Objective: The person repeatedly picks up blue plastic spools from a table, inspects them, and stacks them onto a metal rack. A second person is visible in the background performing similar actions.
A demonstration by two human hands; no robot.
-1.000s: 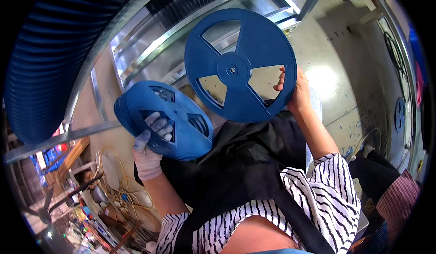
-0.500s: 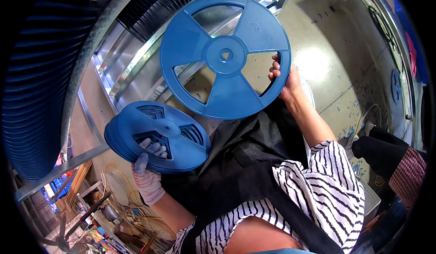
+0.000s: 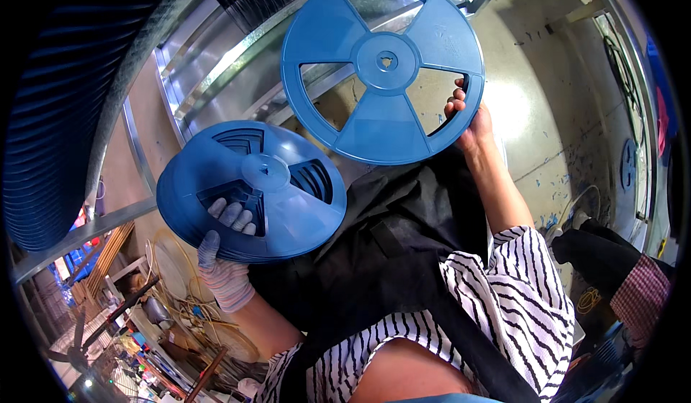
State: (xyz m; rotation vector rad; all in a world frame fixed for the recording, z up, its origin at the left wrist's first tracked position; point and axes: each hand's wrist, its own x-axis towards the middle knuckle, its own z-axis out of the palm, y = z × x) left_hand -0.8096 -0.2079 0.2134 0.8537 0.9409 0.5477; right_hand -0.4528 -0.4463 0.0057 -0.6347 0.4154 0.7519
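Observation:
My gloved left hand [image 3: 229, 248] is closed round the edge of a stack of blue plastic reel discs [image 3: 302, 219], its fingertips showing through a wedge-shaped opening. The stack is tilted above my lap. My bare right hand [image 3: 471, 118] grips a single blue reel disc [image 3: 389, 126] by its outer rim, fingers passing through an opening. That disc is held up, its face toward me, with three solid panels, three openings and a small hole at the hub. It stands apart from the stack, farther off and to the right.
Long rows of dark blue discs [image 3: 50, 129] line a metal rack [image 3: 133, 79] on the left, with more dark discs [image 3: 263, 0] at the back. Cluttered tools and hoses [image 3: 169, 309] lie lower left. Another person's dark-clad leg [image 3: 597, 255] is at the right.
The single disc has moved right and slightly farther away in my right hand. My left hand has raised the stack a little and turned its face more toward me.

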